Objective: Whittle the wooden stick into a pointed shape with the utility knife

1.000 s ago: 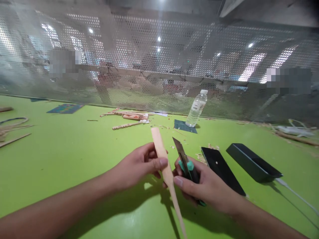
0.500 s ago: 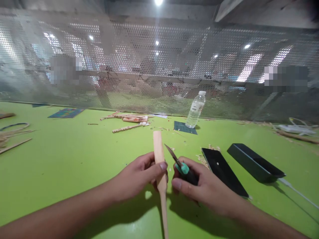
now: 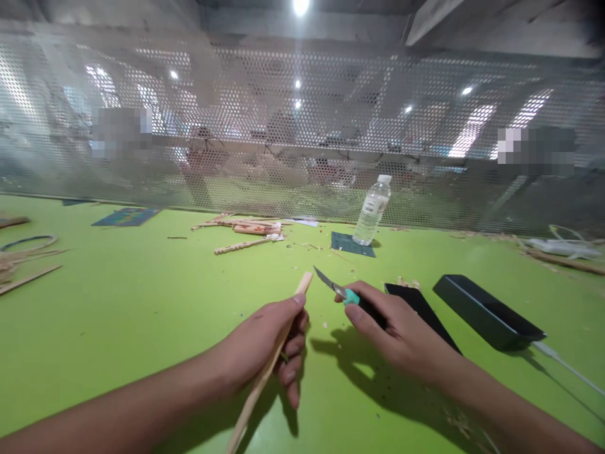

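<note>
Grasping an apparently only part-shaped stick (image 3: 258, 389), the left hand (image 3: 269, 331) was left of the knife (image 3: 350, 296) which the right hand (image 3: 394, 318) gripped.

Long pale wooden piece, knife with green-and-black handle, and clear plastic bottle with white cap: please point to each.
Wooden piece (image 3: 258, 391): head view, on its narrow shaft.
Knife (image 3: 351, 297): head view, on its green handle front.
Bottle (image 3: 371, 214): head view, middle of its body.

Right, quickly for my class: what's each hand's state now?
Left hand: closed, holding a pale wooden stick.
Right hand: closed, holding a teal-and-black utility knife, blade out.
</note>
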Tool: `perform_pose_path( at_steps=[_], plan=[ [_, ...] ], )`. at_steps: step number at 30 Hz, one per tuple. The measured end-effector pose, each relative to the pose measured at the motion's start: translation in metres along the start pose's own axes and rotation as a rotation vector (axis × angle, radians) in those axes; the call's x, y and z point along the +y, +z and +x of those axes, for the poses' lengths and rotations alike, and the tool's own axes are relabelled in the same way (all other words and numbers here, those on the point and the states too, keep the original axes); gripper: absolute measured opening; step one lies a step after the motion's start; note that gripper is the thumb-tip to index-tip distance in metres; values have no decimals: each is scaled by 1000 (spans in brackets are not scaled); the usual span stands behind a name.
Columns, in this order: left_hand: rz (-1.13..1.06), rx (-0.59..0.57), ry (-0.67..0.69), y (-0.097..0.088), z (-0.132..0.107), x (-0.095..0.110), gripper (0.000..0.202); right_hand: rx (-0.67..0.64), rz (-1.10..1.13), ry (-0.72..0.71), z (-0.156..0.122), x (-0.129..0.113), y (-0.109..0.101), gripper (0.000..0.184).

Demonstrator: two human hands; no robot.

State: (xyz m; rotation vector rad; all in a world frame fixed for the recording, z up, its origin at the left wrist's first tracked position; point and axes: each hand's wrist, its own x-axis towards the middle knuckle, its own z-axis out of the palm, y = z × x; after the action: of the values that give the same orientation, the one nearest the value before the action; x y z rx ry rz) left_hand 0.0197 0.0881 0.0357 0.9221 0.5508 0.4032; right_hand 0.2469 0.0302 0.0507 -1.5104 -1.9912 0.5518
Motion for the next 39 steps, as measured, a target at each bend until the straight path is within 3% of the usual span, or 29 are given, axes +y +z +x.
perform_pose_path(
  at_steps=[4, 11, 18, 24, 33, 39],
  plan=[
    [-31, 70, 20, -3, 3, -3, 26, -28, -44, 12, 2, 3, 1, 43],
    [37, 1, 108, 4, -3, -6, 12, -38, -94, -16, 6, 9, 5, 44],
    [216, -53, 29, 4, -8, 0, 36, 2, -110, -54, 9, 16, 8, 43],
    [301, 9, 31, 2, -7, -4, 26, 26, -139, -122, 5, 20, 12, 41],
    [190, 68, 32, 6, -5, -6, 54, -172, -225, -258, -4, 3, 18, 36],
    [216, 110, -24, 9, -7, -4, 55, -56, -396, -319, -10, 7, 22, 45]
  ],
)
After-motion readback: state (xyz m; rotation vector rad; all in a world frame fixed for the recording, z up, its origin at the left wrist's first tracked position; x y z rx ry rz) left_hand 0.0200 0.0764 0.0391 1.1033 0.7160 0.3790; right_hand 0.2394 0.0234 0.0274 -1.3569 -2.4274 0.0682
